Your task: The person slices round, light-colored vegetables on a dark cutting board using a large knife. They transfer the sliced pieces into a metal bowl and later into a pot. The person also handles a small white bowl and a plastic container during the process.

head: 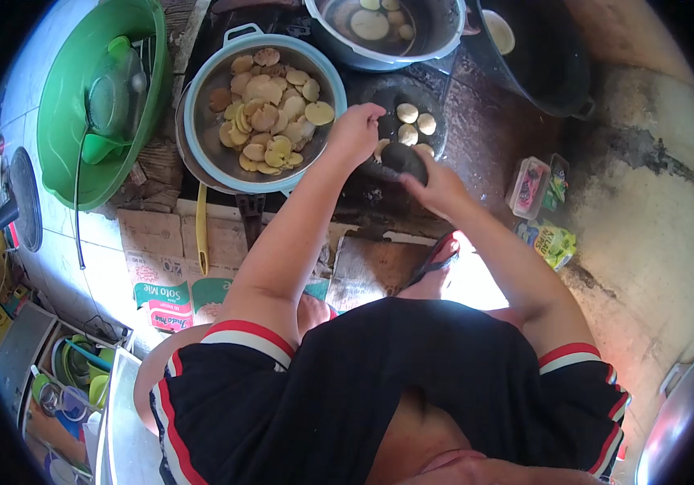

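My right hand grips a dark rounded stone low over a flat stone grinding slab. A pale bean shows beside the stone's left edge, partly covered. Several whole round beans lie on the slab. Between the slab and a blue-rimmed metal colander or bowl is my left hand, fingers curled together; whether something small is pinched in them is hidden. Flattened yellow-brown bean discs are heaped in that bowl.
Beyond the slab stands a metal pot with liquid and pale beans. A black wok sits at upper right. Left is a green basin with plastic ware. A yellow handle juts over cardboard. A plastic box lies right.
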Demonstrator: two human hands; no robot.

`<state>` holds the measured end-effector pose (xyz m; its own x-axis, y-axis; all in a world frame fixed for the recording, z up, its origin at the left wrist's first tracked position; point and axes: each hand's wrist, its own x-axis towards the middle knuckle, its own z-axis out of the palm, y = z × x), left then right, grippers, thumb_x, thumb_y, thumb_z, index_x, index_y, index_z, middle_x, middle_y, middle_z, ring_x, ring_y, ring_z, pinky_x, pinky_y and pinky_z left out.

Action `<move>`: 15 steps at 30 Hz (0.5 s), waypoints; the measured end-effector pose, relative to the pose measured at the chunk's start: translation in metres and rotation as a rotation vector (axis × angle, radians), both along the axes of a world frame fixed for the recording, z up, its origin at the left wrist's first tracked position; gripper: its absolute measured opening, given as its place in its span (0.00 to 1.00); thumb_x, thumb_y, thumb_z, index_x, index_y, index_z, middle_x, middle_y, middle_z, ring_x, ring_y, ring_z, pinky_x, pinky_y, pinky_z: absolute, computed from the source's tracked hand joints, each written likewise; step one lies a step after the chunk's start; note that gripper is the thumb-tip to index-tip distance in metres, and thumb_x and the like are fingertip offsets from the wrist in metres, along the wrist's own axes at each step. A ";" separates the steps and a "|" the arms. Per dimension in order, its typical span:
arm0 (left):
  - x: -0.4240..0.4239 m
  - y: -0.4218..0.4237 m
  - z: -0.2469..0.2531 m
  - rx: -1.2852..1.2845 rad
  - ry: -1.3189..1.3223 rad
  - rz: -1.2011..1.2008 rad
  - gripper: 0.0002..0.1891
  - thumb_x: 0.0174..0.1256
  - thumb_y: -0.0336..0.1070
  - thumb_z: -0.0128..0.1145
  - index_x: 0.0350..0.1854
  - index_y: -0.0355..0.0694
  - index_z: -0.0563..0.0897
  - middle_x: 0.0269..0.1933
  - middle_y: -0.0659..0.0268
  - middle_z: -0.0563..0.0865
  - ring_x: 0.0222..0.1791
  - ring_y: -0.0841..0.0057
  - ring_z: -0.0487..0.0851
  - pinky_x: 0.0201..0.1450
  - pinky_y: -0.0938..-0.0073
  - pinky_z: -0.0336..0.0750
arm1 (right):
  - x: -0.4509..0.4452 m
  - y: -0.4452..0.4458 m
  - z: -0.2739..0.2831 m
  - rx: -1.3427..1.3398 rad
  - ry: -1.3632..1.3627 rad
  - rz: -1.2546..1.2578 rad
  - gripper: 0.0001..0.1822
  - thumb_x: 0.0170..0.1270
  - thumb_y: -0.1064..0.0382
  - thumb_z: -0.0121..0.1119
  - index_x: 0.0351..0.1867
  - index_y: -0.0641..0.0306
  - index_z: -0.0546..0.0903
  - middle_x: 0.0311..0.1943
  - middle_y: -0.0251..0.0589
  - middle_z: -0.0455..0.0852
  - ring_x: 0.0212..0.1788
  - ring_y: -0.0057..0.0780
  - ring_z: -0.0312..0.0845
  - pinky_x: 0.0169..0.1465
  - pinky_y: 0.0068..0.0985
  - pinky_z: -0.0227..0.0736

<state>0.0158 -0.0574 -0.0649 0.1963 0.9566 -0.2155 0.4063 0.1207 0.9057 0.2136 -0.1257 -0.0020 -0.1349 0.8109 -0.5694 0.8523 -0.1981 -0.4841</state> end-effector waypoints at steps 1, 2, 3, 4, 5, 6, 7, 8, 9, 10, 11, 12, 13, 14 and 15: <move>0.001 -0.009 0.002 0.009 0.091 -0.054 0.12 0.63 0.27 0.51 0.48 0.36 0.82 0.40 0.55 0.84 0.43 0.63 0.83 0.50 0.67 0.75 | -0.003 0.004 0.007 -0.079 0.070 -0.118 0.36 0.59 0.43 0.61 0.65 0.55 0.67 0.28 0.52 0.85 0.24 0.43 0.83 0.37 0.36 0.78; 0.002 -0.019 0.002 -0.052 0.150 -0.071 0.11 0.62 0.30 0.54 0.45 0.38 0.84 0.42 0.52 0.83 0.44 0.55 0.82 0.51 0.61 0.75 | -0.003 0.007 0.020 -0.166 0.143 -0.240 0.36 0.59 0.43 0.62 0.66 0.56 0.68 0.29 0.48 0.85 0.22 0.34 0.82 0.35 0.32 0.78; 0.004 -0.024 0.000 0.005 0.187 -0.091 0.11 0.61 0.31 0.56 0.45 0.38 0.83 0.43 0.53 0.83 0.45 0.56 0.81 0.51 0.61 0.75 | 0.004 0.011 0.021 -0.117 0.156 -0.294 0.37 0.59 0.43 0.62 0.66 0.56 0.67 0.31 0.49 0.85 0.22 0.31 0.81 0.35 0.31 0.78; 0.007 -0.031 -0.002 0.051 0.223 -0.109 0.12 0.60 0.31 0.57 0.46 0.39 0.83 0.43 0.54 0.82 0.46 0.57 0.81 0.50 0.60 0.75 | 0.010 0.015 0.023 -0.078 0.166 -0.344 0.38 0.59 0.43 0.62 0.67 0.57 0.66 0.33 0.49 0.85 0.22 0.28 0.81 0.34 0.30 0.78; 0.010 -0.039 -0.005 0.097 0.258 -0.126 0.12 0.60 0.32 0.59 0.46 0.39 0.83 0.44 0.54 0.82 0.46 0.58 0.81 0.50 0.60 0.75 | 0.018 0.022 0.028 -0.051 0.096 -0.349 0.38 0.59 0.42 0.62 0.67 0.57 0.66 0.37 0.51 0.85 0.26 0.33 0.83 0.36 0.31 0.79; 0.014 -0.045 0.002 0.112 0.305 -0.159 0.16 0.54 0.31 0.64 0.47 0.40 0.81 0.46 0.57 0.80 0.48 0.58 0.79 0.50 0.61 0.75 | 0.024 0.030 0.035 -0.026 0.019 -0.358 0.38 0.59 0.42 0.62 0.67 0.58 0.66 0.41 0.53 0.85 0.29 0.37 0.85 0.38 0.33 0.79; 0.017 -0.049 0.002 0.156 0.329 -0.169 0.18 0.52 0.31 0.64 0.48 0.40 0.81 0.46 0.58 0.80 0.48 0.59 0.78 0.50 0.61 0.75 | 0.036 0.033 0.031 0.051 -0.028 -0.327 0.38 0.59 0.42 0.61 0.67 0.57 0.66 0.43 0.54 0.85 0.33 0.41 0.85 0.41 0.34 0.79; 0.020 -0.053 0.000 0.199 0.353 -0.177 0.19 0.51 0.30 0.65 0.48 0.40 0.80 0.45 0.58 0.79 0.48 0.59 0.78 0.51 0.62 0.75 | 0.051 0.036 0.022 0.127 -0.075 -0.296 0.38 0.59 0.41 0.61 0.67 0.56 0.66 0.45 0.55 0.84 0.36 0.45 0.85 0.43 0.35 0.78; 0.020 -0.054 0.000 0.243 0.386 -0.182 0.20 0.49 0.30 0.66 0.48 0.41 0.79 0.45 0.59 0.79 0.48 0.59 0.77 0.51 0.63 0.75 | 0.052 0.039 0.023 0.170 -0.084 -0.271 0.38 0.60 0.41 0.60 0.67 0.55 0.65 0.46 0.56 0.84 0.40 0.48 0.84 0.46 0.37 0.77; 0.021 -0.054 0.000 0.244 0.381 -0.169 0.20 0.47 0.28 0.66 0.45 0.41 0.78 0.43 0.61 0.78 0.47 0.59 0.76 0.50 0.63 0.76 | 0.054 0.041 0.024 0.216 -0.096 -0.246 0.38 0.60 0.41 0.60 0.68 0.54 0.64 0.46 0.56 0.84 0.43 0.52 0.83 0.49 0.39 0.76; 0.021 -0.051 -0.001 0.248 0.375 -0.184 0.19 0.48 0.28 0.66 0.45 0.41 0.78 0.43 0.60 0.79 0.47 0.59 0.77 0.49 0.62 0.76 | 0.056 0.044 0.026 0.263 -0.112 -0.221 0.38 0.60 0.40 0.59 0.68 0.53 0.64 0.47 0.57 0.84 0.47 0.56 0.82 0.51 0.40 0.75; 0.020 -0.049 0.001 0.248 0.372 -0.204 0.19 0.48 0.28 0.65 0.45 0.41 0.78 0.43 0.60 0.79 0.47 0.59 0.78 0.49 0.62 0.76 | 0.051 0.043 0.030 0.306 -0.094 -0.205 0.38 0.60 0.40 0.58 0.69 0.52 0.63 0.46 0.57 0.84 0.46 0.56 0.82 0.52 0.41 0.75; 0.018 -0.047 0.002 0.248 0.370 -0.224 0.18 0.49 0.28 0.65 0.45 0.41 0.78 0.43 0.60 0.80 0.46 0.59 0.78 0.48 0.62 0.76 | 0.045 0.043 0.031 0.348 -0.076 -0.188 0.38 0.60 0.40 0.58 0.69 0.52 0.62 0.45 0.58 0.84 0.46 0.56 0.82 0.52 0.41 0.75; 0.018 -0.046 -0.001 0.169 0.291 -0.207 0.18 0.50 0.27 0.64 0.45 0.41 0.78 0.43 0.59 0.80 0.46 0.59 0.79 0.48 0.62 0.76 | 0.042 0.039 0.023 0.326 -0.132 -0.137 0.38 0.60 0.40 0.59 0.69 0.51 0.63 0.45 0.58 0.84 0.47 0.55 0.82 0.52 0.41 0.75; 0.019 -0.043 -0.003 0.093 0.210 -0.190 0.17 0.51 0.27 0.63 0.45 0.41 0.78 0.43 0.58 0.81 0.45 0.58 0.80 0.48 0.62 0.76 | 0.036 0.035 0.014 0.308 -0.189 -0.086 0.38 0.59 0.41 0.60 0.68 0.51 0.64 0.45 0.59 0.84 0.47 0.55 0.82 0.52 0.40 0.74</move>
<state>0.0344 -0.1008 -0.0676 0.3336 0.9247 -0.1835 0.5935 -0.0548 0.8029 0.2491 -0.0907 0.0125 0.0251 0.9518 -0.3057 0.9190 -0.1423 -0.3678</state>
